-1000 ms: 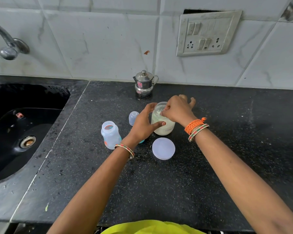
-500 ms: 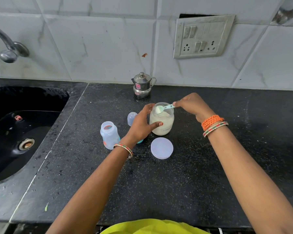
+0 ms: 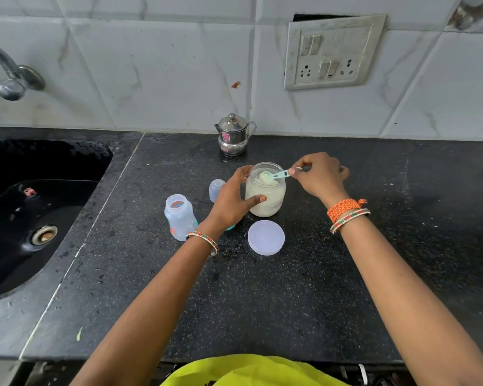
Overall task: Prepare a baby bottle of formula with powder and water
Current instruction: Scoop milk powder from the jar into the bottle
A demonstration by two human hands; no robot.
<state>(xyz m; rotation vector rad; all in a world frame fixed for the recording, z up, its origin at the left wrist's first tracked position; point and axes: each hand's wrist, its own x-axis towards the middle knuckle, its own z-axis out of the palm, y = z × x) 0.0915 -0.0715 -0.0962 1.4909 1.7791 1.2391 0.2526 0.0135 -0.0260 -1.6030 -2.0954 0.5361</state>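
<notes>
A clear round plastic jar (image 3: 265, 195) of pale cream powder is standing open near the middle of the black speckled stone worktop (image 3: 290, 302), filled to well over half. The left hand (image 3: 232, 200) is wrapping its side, fingers (image 3: 258, 199) curled around the wall, thumb pressing the front. The right hand (image 3: 318, 175) is pinching the handle of a small pale turquoise plastic scoop (image 3: 273, 176) between thumb and fingers, holding its powder-heaped bowl just over the jar's mouth.

Left of the jar, an uncapped translucent baby bottle with orange and teal markings (image 3: 180, 217) is standing upright, apart from it. A clear domed bottle cap (image 3: 216, 189) is sitting behind the left hand, which is partly hiding it along with something teal at the wrist. The jar's flat pale lilac lid (image 3: 266, 237) is lying just in front of the jar. A small lidded steel pot (image 3: 232, 135) is standing by the tiled wall, and a black sink (image 3: 25, 218) is lying at the far left.

Handwriting on the jar's front is showing, too partly covered to read. The red sticker on the steel pot is illegible.
</notes>
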